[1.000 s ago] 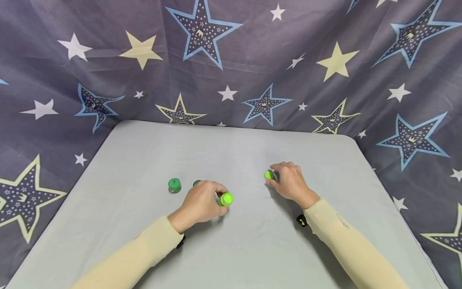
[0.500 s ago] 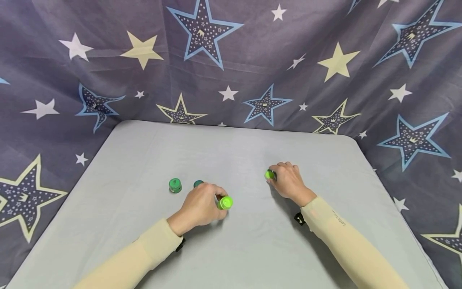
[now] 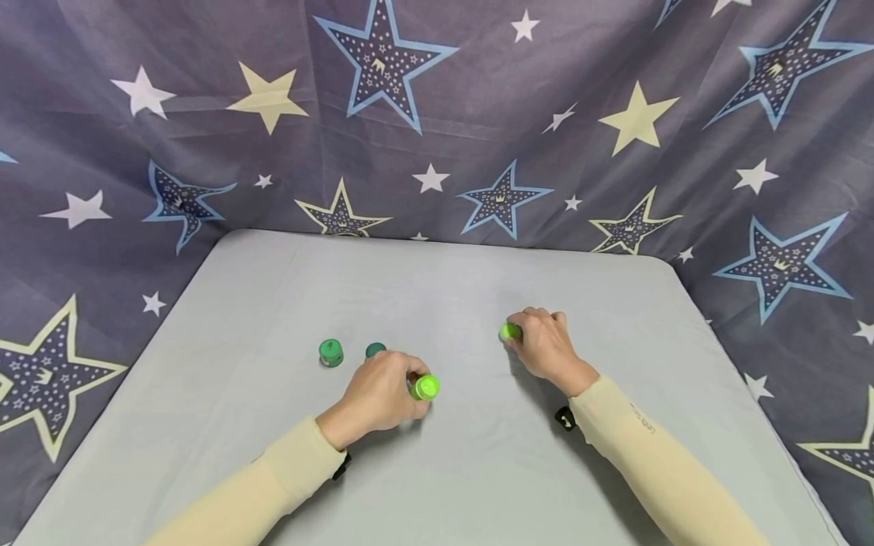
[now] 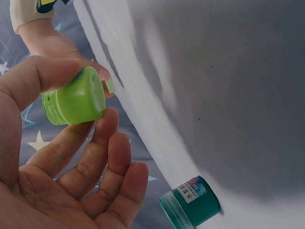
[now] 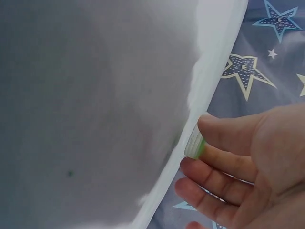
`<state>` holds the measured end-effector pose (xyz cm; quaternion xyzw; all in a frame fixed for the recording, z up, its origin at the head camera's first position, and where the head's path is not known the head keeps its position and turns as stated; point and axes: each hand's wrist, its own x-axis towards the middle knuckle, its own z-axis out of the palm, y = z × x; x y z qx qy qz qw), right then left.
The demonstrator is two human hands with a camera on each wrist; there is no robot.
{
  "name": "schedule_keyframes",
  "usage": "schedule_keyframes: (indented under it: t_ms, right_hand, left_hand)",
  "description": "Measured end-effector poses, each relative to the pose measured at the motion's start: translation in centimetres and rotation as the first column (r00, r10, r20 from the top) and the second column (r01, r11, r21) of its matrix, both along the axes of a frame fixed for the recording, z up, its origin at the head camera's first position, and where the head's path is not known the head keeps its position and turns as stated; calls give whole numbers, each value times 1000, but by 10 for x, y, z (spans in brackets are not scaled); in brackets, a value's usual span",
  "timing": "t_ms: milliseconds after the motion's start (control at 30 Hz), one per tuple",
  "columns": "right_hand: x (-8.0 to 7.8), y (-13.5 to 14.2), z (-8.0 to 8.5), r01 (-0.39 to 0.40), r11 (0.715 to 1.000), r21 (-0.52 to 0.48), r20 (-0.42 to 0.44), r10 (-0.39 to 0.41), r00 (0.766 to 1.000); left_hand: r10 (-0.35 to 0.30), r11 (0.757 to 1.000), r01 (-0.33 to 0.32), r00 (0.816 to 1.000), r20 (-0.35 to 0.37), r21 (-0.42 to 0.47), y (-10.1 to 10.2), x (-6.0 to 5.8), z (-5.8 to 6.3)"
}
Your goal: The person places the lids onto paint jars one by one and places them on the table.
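Note:
My left hand (image 3: 382, 390) pinches a small light green paint jar (image 3: 426, 387) between thumb and fingers, above the table. In the left wrist view the jar (image 4: 78, 98) shows a ridged, threaded end and a smooth flat base, with the other fingers loosely bent below it. Farther right, my right hand (image 3: 546, 345) pinches a small lid (image 3: 510, 331) with green on its inner side. Seen from the right wrist, the lid (image 5: 194, 143) has a clear ridged edge between thumb and fingers.
A green jar (image 3: 331, 353) stands on the grey-covered table (image 3: 451, 470), left of my left hand. Behind that hand a teal jar (image 3: 375, 349) is partly hidden; its label shows in the left wrist view. A star-patterned curtain (image 3: 437, 152) hangs around the table's far and side edges.
My left hand has come slightly nearer with the light green jar, uncovering more of the teal jar. My right hand has shifted slightly left, its fingers closer around the lid.

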<state>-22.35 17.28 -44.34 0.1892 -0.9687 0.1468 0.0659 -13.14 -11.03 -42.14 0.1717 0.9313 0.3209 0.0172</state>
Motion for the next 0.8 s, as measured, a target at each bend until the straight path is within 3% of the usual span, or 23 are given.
schedule_keyframes:
  t_ms: [800]
  right_hand:
    - [36, -10, 11, -42, 994, -96, -36, 39, 999]
  left_hand:
    - [-24, 999, 23, 999, 22, 38, 5, 0, -3]
